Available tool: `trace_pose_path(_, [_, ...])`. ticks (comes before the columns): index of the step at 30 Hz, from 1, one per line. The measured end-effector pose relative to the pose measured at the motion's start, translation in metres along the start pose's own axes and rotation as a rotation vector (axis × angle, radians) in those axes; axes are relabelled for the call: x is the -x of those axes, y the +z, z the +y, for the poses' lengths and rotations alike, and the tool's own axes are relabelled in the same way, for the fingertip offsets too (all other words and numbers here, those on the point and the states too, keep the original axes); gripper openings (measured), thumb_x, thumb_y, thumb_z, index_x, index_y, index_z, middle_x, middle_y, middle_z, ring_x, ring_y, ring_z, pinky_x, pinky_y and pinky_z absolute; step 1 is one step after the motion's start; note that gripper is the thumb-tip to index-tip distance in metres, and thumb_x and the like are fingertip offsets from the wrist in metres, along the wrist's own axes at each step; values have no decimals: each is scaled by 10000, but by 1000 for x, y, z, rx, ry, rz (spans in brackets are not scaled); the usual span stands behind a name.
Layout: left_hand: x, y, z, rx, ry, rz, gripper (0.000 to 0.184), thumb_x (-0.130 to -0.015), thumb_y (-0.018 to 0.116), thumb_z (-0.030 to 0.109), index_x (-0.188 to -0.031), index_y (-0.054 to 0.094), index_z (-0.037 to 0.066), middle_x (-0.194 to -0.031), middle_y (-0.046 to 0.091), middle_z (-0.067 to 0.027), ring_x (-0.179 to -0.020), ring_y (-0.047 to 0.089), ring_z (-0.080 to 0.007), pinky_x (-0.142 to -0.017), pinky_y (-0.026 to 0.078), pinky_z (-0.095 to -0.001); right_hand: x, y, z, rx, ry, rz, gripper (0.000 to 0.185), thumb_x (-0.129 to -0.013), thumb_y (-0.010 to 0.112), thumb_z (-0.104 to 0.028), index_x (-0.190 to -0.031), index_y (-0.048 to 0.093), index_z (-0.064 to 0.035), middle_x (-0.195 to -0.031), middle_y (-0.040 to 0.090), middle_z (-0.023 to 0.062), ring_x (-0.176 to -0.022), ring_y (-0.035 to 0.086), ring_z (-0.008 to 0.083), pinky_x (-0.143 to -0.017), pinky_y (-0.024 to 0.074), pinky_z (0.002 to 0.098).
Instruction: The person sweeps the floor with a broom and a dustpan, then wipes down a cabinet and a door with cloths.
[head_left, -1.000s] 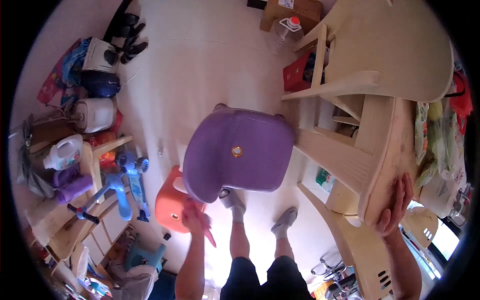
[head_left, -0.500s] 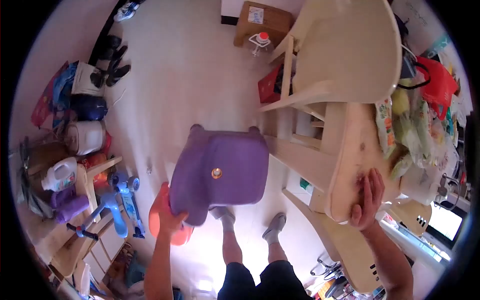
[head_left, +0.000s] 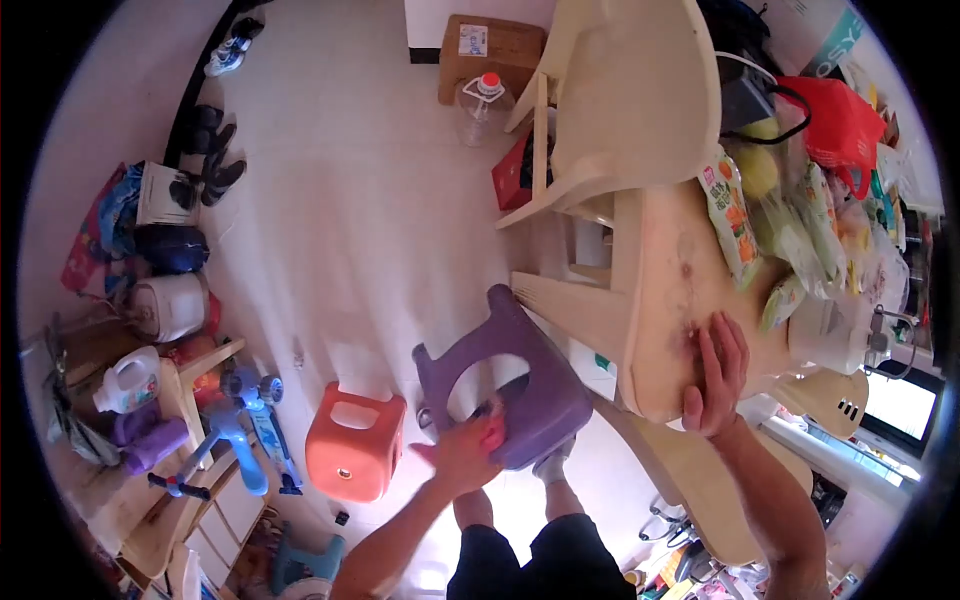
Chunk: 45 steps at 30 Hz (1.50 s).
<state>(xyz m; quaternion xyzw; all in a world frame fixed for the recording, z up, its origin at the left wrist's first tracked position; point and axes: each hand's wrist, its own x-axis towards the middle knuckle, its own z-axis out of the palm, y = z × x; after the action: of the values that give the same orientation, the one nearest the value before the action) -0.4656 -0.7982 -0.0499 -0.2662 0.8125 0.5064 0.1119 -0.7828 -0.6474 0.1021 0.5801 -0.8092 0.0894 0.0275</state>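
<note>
A purple plastic chair (head_left: 555, 405) is turned so that the large opening in it and its legs face up the view. My left hand (head_left: 462, 458) is closed round a pink cloth (head_left: 492, 430) against the chair's near side, beside the opening. The cloth is partly hidden and a little blurred. To the left, an orange stool (head_left: 350, 455) stands on the floor. My right hand (head_left: 718, 375) lies with fingers spread on the edge of the wooden table (head_left: 660, 300) and holds nothing.
Cream chairs (head_left: 640, 90) stand along the table, which bears snack packets (head_left: 730, 215) and a red bag (head_left: 832, 125). A large bottle (head_left: 483, 110) and a cardboard box (head_left: 495, 60) are on the floor ahead. A blue scooter (head_left: 235, 440) is at the left.
The purple chair has turned and shifted right, uncovering the orange stool. My left hand has moved right with the cloth. The view has shifted; my right hand stays on the table.
</note>
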Motion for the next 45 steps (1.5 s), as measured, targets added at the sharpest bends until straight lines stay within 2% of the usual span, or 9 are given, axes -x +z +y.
trace_pose_path(14, [-30, -23, 17, -362, -13, 311, 424, -694, 740, 233, -1061, 605, 68, -946, 633, -129, -884, 594, -324, -797, 481, -411, 9, 2, 4, -45, 82, 56, 620, -741, 578, -342, -1297, 488, -82, -1335, 430, 191, -1257, 381, 368, -1054, 273, 529])
trace_pose_path(16, [-3, -10, 26, -204, 117, 752, 362, -728, 742, 210, -1021, 602, 51, -887, 633, -104, -793, 610, -250, -690, 495, -360, 7, -2, 2, -61, 99, 60, 594, -769, 569, -354, -1292, 480, -87, -1332, 434, 190, -1272, 368, 353, -1062, 259, 525])
trace_pose_path(20, [117, 19, 103, 236, -195, 599, 223, -831, 685, 203, -925, 612, 14, -834, 603, -37, -664, 566, -111, -515, 447, -260, 15, 2, 0, -145, 99, 138, 585, -810, 557, -403, -1292, 468, -83, -1340, 426, 195, -1282, 356, 349, -1059, 255, 531])
trace_pose_path(23, [207, 66, 113, 253, -146, 622, 215, -862, 633, 161, -1009, 607, 6, -934, 606, -67, -835, 577, -145, -745, 478, -296, 22, 19, -16, -147, 206, 228, 566, -835, 542, -414, -1272, 486, -59, -1352, 411, 209, -1295, 340, 348, -1050, 253, 551])
trace_pose_path(27, [257, 98, 148, 774, -88, 561, 392, -929, 543, 360, -1097, 570, 7, -1063, 589, -66, -962, 558, -200, -859, 449, -328, 86, -51, -116, -934, 408, -374, 514, -919, 480, -410, -1266, 500, -31, -1276, 497, 236, -1201, 451, 380, -1026, 331, 456])
trace_pose_path(32, [233, 129, 157, 1306, -63, 460, 558, -939, 423, 538, -1159, 541, 40, -1083, 579, -57, -1040, 537, -199, -917, 440, -345, 238, -64, -217, -1649, 590, -450, 684, -962, 429, -460, -1467, 184, -69, -1446, 341, 134, -1287, 380, 269, -1069, 305, 366])
trace_pose_path(34, [237, 142, 227, 992, -122, 426, 585, -935, 392, 555, -1190, 530, 46, -1143, 568, -68, -1101, 516, -202, -926, 428, -345, 263, -123, -226, -2220, 1258, -383, 472, -953, 474, -416, -1300, 483, -96, -1172, 555, 29, -1119, 498, 169, -909, 431, 293])
trace_pose_path(39, [248, 162, 261, -386, 588, 380, 340, -908, 472, 311, -1015, 614, 21, -920, 602, -196, -819, 561, -371, -723, 421, -464, 339, -125, -237, -2112, 1372, 148, 453, -971, 470, -283, -1371, 385, -89, -1265, 512, 74, -1087, 528, 140, -884, 473, 285])
trace_pose_path(45, [238, 180, 293, -77, 403, -299, 389, -897, 559, 267, -1158, 579, -21, -952, 669, -151, -914, 643, -251, -841, 474, -324, 432, -116, -229, -1970, 1556, 510, 262, -945, 511, -199, -1143, 557, -35, -1021, 613, 76, -910, 593, 146, -794, 491, 270])
